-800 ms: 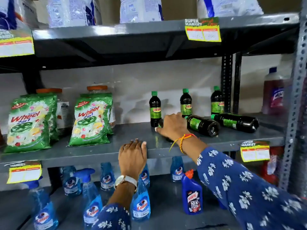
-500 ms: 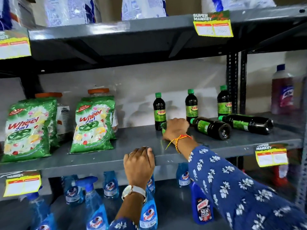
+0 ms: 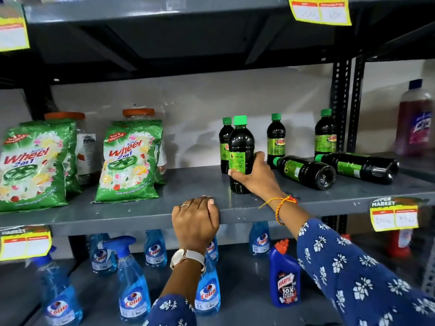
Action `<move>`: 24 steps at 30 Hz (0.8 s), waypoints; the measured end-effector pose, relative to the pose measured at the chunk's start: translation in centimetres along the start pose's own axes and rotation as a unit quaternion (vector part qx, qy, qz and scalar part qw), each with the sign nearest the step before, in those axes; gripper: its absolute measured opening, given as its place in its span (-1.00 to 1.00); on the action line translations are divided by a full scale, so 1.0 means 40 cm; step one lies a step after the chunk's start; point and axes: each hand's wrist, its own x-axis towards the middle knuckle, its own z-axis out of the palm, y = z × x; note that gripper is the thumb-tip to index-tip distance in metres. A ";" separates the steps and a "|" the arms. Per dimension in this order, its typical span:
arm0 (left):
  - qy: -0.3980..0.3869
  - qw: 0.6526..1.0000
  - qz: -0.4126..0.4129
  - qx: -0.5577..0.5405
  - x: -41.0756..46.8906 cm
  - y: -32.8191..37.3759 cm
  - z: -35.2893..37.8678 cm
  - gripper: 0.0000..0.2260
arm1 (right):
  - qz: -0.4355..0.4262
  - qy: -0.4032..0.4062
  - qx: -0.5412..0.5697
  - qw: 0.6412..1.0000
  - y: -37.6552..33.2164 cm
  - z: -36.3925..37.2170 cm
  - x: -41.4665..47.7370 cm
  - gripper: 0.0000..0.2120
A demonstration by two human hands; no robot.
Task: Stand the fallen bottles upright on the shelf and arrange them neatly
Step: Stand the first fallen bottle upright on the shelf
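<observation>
Two dark bottles (image 3: 306, 171) (image 3: 357, 167) lie fallen on the grey shelf (image 3: 141, 212), right of the one we hold. Our right hand (image 3: 255, 176) has its fingers (image 3: 259, 158) clamped on an upright bottle (image 3: 241, 151) standing there; our left hand (image 3: 195, 220) curls its fingers over the shelf edge.

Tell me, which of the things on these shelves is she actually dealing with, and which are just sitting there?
Part of the job:
- upright dark bottle gripped by her right hand
- two fallen bottles
- three standing bottles behind
- grey shelf

Just sitting there:
- Wheel detergent bags
- blue spray bottles
- Harpic bottle
- pink bottle
</observation>
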 end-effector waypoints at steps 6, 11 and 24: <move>-0.003 1.000 -0.004 -0.003 0.001 0.003 -0.002 -0.69 | 0.030 -0.013 0.019 0.999 0.012 0.015 0.012 -0.14; -0.001 1.000 -0.003 -0.008 0.000 0.003 -0.002 -0.69 | 0.048 -0.056 0.175 0.982 0.029 0.026 0.035 -0.26; 0.013 1.000 -0.007 -0.012 0.000 0.005 0.001 -0.69 | 0.059 -0.068 0.220 0.971 0.057 0.039 0.060 -0.25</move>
